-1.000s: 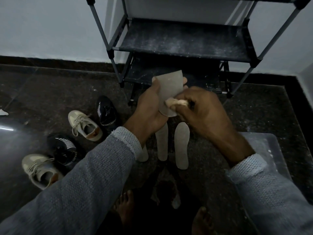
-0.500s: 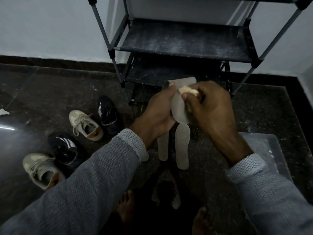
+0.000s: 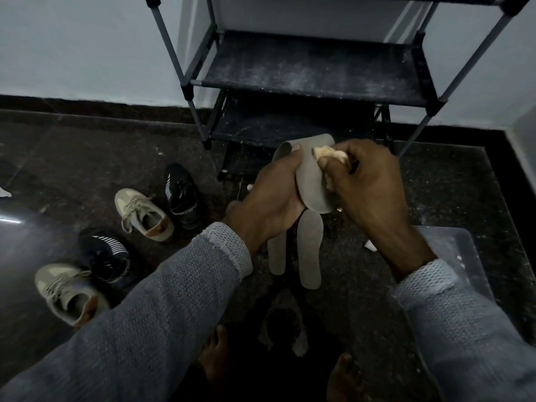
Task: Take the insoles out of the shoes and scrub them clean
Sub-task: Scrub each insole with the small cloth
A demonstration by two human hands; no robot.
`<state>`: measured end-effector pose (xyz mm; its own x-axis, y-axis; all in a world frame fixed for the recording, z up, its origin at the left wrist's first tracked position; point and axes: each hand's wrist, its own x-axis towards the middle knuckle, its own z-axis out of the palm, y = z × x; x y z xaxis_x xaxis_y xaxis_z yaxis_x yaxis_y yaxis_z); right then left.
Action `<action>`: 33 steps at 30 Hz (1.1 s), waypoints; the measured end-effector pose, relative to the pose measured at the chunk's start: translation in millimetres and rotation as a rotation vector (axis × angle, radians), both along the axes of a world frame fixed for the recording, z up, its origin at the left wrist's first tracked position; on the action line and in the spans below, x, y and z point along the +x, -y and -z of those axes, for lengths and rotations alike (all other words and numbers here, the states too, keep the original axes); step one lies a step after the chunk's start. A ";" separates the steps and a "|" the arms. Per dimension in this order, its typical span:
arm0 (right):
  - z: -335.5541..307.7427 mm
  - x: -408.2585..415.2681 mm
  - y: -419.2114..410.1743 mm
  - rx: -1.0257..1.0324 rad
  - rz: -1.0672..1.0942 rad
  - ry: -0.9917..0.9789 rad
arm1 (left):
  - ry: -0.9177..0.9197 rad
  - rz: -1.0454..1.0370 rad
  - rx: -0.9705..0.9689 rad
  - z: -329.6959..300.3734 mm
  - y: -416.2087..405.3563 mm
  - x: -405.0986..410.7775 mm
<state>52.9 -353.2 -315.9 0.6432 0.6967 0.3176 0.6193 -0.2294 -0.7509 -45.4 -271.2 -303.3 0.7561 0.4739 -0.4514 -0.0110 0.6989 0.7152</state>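
My left hand grips a grey insole held upright in front of me, its top edge curling over. My right hand pinches a small pale cloth against the upper part of that insole. Two more grey insoles lie side by side on the dark floor below my hands, the left one partly hidden by my wrist. Two beige sneakers and two black shoes stand on the floor to the left.
A black shoe rack with dusty shelves stands against the white wall straight ahead. A translucent plastic lid or box lies on the floor at the right. My bare feet are at the bottom, by a wet patch.
Both hands lifted the insole a little up and to the right. The cloth in my right hand moved from the insole's lower middle up to near its top edge.
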 end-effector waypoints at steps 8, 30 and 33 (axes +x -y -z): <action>-3.7 -7.6 -3.9 -0.027 -0.059 0.006 | -0.003 0.012 0.049 2.5 -0.9 -0.7; -2.1 11.0 2.6 0.029 0.047 -0.284 | 0.001 0.045 0.056 7.8 -1.3 1.5; -2.2 12.1 4.5 0.006 0.030 -0.347 | 0.009 0.044 0.037 9.4 -2.4 1.8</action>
<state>65.0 -357.7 -313.7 0.7340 0.6744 0.0803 0.3199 -0.2390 -0.9168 -43.6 -268.8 -312.7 0.7803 0.4565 -0.4275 0.0126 0.6719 0.7406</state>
